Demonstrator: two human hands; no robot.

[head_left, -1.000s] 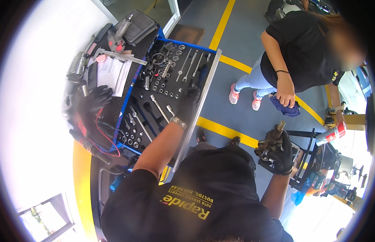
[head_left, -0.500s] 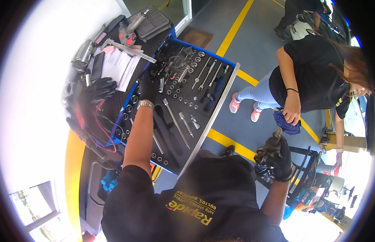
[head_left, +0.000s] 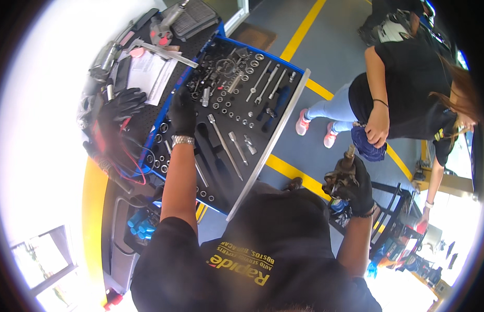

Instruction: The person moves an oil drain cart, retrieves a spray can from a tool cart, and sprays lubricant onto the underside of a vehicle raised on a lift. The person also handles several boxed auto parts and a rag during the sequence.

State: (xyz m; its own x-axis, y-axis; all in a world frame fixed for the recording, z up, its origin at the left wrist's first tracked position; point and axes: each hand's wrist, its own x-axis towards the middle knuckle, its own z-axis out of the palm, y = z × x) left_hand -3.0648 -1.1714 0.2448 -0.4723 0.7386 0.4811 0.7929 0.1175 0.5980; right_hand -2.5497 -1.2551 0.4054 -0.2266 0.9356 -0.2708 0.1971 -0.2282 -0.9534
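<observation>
My left hand (head_left: pixel 183 114), in a black glove with a metal watch at the wrist, reaches over the left side of an open tool drawer (head_left: pixel 299 101). Its dark fingers blend into the dark tools and foam, so their pose is unclear. Nearby in the drawer lie sockets (head_left: pixel 206 96), a long extension bar (head_left: pixel 225 146) and a shorter bar (head_left: pixel 238 147). On the right, my right hand (head_left: pixel 363 190), also black-gloved, grips a greasy metal car part (head_left: pixel 340 179) with a round stub pointing up. The part is held clear of the drawer, partly hidden by the fingers.
Atop the cabinet lie a caliper (head_left: pixel 166 53), papers (head_left: pixel 151 78), black gloves (head_left: pixel 126 101), an air tool (head_left: pixel 161 31) and a filter (head_left: pixel 192 20). A person (head_left: pixel 408 96) holding a dark blue cloth (head_left: pixel 369 145) stands at the right, beside a black cart (head_left: pixel 395 208).
My left hand has shifted slightly left and nearer to me over the drawer. My right hand has raised and turned the greasy part slightly. The other person has moved a little.
</observation>
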